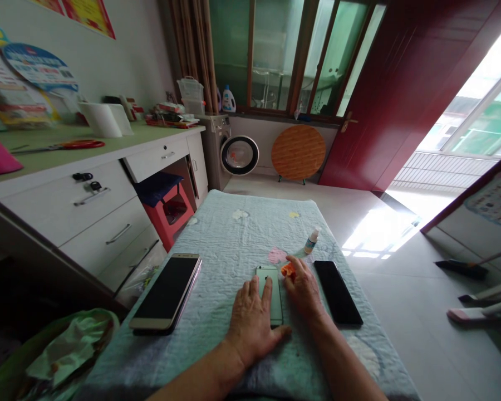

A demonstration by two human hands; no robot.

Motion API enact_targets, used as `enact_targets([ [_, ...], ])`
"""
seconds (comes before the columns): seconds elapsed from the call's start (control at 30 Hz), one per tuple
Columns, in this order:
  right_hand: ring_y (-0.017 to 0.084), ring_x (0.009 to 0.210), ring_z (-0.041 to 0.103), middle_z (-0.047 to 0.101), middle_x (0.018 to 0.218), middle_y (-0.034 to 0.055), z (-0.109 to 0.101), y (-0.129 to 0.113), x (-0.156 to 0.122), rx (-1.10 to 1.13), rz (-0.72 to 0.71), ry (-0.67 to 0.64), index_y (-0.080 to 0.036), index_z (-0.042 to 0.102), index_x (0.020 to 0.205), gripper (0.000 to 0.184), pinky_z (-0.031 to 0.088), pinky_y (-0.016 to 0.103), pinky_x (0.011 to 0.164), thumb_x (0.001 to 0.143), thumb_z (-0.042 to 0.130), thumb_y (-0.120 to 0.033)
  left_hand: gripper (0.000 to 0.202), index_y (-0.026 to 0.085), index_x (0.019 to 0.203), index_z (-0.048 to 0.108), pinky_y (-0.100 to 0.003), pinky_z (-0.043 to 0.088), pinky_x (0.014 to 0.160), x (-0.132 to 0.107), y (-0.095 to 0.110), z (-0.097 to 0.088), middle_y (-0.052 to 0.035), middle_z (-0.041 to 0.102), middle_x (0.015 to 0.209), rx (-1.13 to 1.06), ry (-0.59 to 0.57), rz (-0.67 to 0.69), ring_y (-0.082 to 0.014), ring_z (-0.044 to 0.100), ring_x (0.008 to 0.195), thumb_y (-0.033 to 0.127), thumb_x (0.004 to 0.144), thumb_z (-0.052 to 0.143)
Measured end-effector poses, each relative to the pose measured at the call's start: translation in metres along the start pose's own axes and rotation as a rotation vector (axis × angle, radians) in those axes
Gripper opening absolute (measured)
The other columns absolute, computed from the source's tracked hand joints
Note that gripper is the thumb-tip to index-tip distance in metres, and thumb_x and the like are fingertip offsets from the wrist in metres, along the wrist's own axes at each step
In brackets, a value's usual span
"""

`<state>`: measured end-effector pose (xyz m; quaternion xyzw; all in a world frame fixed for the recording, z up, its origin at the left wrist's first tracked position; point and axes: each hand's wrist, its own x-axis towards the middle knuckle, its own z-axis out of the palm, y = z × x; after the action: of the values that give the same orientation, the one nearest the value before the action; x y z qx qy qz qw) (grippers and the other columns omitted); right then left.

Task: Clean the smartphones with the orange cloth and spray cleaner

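A smartphone (277, 303) lies back side up on the quilted cloth (221, 234) covering the table. My left hand (251, 314) rests over its left side with fingers outstretched, hiding part of it. Just right of this phone, my right hand (304, 291) has its fingers closed on an orange cloth (288, 270), partly hidden by the hand. To the right lies a black smartphone (338, 292), dark face up. Behind my right hand stands a small spray bottle (311, 241). A stack of phones (167, 292), the top one gold-rimmed, lies at the left.
A counter with drawers (100, 206) runs along the left, with scissors (79, 145) on top. A red stool (169, 211) stands beneath it. A bin with a green bag (75, 340) sits at the near left. Beyond are a washing machine (217, 145) and a round board (298, 153).
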<state>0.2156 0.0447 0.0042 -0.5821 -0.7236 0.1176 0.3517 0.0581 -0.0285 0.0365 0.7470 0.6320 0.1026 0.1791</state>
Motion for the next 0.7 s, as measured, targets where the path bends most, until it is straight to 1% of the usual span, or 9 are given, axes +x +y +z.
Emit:
enact_targets([
  [0.07, 0.022, 0.096, 0.06, 0.064, 0.109, 0.0093, -0.001, -0.001, 0.0, 0.008, 0.0, -0.015, -0.018, 0.059, 0.118, 0.043, 0.047, 0.035, 0.086, 0.077, 0.049, -0.01, 0.101, 0.012, 0.146, 0.041, -0.062, 0.024, 0.108, 0.001, 0.002, -0.001, -0.0266, 0.035, 0.15, -0.014, -0.009, 0.005, -0.0525, 0.031, 0.135, 0.062, 0.065, 0.074],
  [0.17, 0.021, 0.092, 0.06, 0.064, 0.107, 0.0085, -0.002, -0.003, 0.0, 0.005, 0.017, -0.024, -0.018, 0.061, 0.115, 0.04, 0.047, 0.034, 0.084, 0.077, 0.049, -0.01, 0.097, 0.012, 0.145, 0.043, -0.061, 0.026, 0.107, 0.001, 0.004, -0.004, -0.0265, 0.038, 0.148, -0.017, 0.013, 0.006, -0.052, 0.034, 0.132, 0.057, 0.066, 0.074],
  [0.23, 0.021, 0.091, 0.06, 0.064, 0.106, 0.0083, -0.002, -0.004, 0.001, -0.003, 0.023, -0.028, -0.018, 0.061, 0.113, 0.039, 0.047, 0.034, 0.082, 0.076, 0.049, -0.011, 0.096, 0.012, 0.146, 0.042, -0.06, 0.026, 0.107, 0.0, 0.005, -0.004, -0.0266, 0.038, 0.148, -0.011, 0.01, -0.002, -0.0513, 0.035, 0.132, 0.056, 0.068, 0.073],
  [0.37, 0.022, 0.092, 0.06, 0.064, 0.106, 0.0083, -0.001, -0.005, 0.0, 0.005, 0.023, -0.019, -0.018, 0.061, 0.115, 0.041, 0.047, 0.034, 0.083, 0.076, 0.05, -0.012, 0.1, 0.009, 0.149, 0.036, -0.059, 0.024, 0.108, -0.004, 0.003, -0.002, -0.0279, 0.033, 0.15, -0.006, -0.011, -0.025, -0.0503, 0.031, 0.134, 0.056, 0.069, 0.073],
  [0.47, 0.023, 0.097, 0.06, 0.064, 0.11, 0.0106, 0.002, -0.001, -0.002, 0.026, 0.025, 0.041, -0.016, 0.055, 0.125, 0.049, 0.048, 0.036, 0.086, 0.076, 0.049, -0.013, 0.105, 0.012, 0.149, 0.035, -0.057, 0.024, 0.109, -0.007, -0.005, 0.001, -0.0248, 0.036, 0.149, -0.022, 0.009, -0.031, -0.0483, 0.033, 0.133, 0.059, 0.065, 0.075],
  [0.57, 0.023, 0.097, 0.061, 0.065, 0.108, 0.0116, 0.005, 0.003, -0.003, 0.059, 0.046, 0.093, -0.014, 0.049, 0.131, 0.054, 0.048, 0.038, 0.087, 0.077, 0.048, -0.014, 0.102, 0.012, 0.146, 0.039, -0.055, 0.025, 0.109, -0.008, -0.018, 0.002, -0.0229, 0.041, 0.145, -0.036, 0.074, -0.026, -0.0457, 0.034, 0.131, 0.06, 0.063, 0.075],
  [0.63, 0.023, 0.097, 0.061, 0.065, 0.107, 0.0111, 0.005, 0.005, -0.002, 0.068, 0.04, 0.1, -0.015, 0.051, 0.127, 0.051, 0.048, 0.038, 0.086, 0.076, 0.048, -0.015, 0.096, 0.011, 0.141, 0.046, -0.054, 0.024, 0.109, -0.009, -0.026, 0.002, -0.0227, 0.043, 0.142, -0.034, 0.118, -0.03, -0.0443, 0.033, 0.131, 0.059, 0.063, 0.075],
  [0.7, 0.023, 0.098, 0.06, 0.065, 0.106, 0.0101, 0.003, 0.004, -0.001, 0.061, 0.008, 0.09, -0.017, 0.056, 0.12, 0.045, 0.047, 0.037, 0.086, 0.076, 0.048, -0.014, 0.089, 0.012, 0.133, 0.051, -0.053, 0.024, 0.109, -0.009, -0.031, 0.002, -0.0211, 0.045, 0.139, -0.032, 0.143, -0.031, -0.0431, 0.034, 0.129, 0.057, 0.061, 0.077],
])
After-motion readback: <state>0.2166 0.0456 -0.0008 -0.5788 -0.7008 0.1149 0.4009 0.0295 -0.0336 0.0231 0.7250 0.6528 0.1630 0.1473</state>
